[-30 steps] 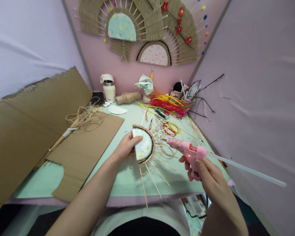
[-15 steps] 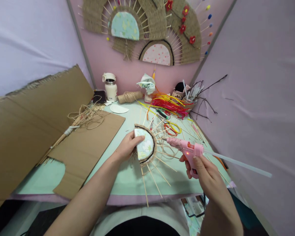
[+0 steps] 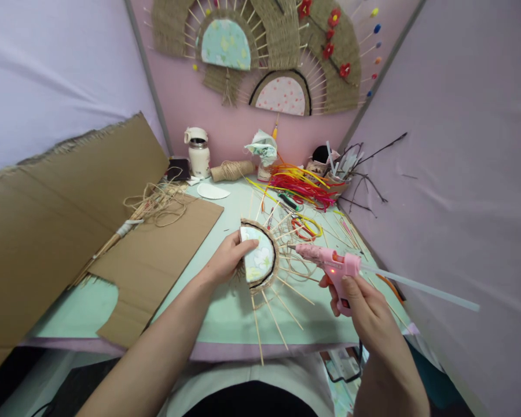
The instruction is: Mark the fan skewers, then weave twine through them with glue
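A half-round fan piece with a floral fabric centre, a black curved line and a twine rim has thin sticks fanning out to the right. My left hand grips its straight edge, thumb on the fabric and fingers hidden behind. In my right hand is a pink hot glue gun with its orange light lit and a long clear glue stick out of the back. Its nozzle points left, close to the sticks on the fan's right side; whether it touches one I cannot tell. Loose twine lies beneath.
Cardboard sheets with a bundle of sticks and twine cover the left. Scissors, red and yellow pipe cleaners, a twine roll, a bottle and twigs sit farther back. Finished fans hang behind.
The whole view has shifted slightly, with the scene a little farther right. Both hands keep their holds on the fan piece and the glue gun, which stay about the same distance apart.
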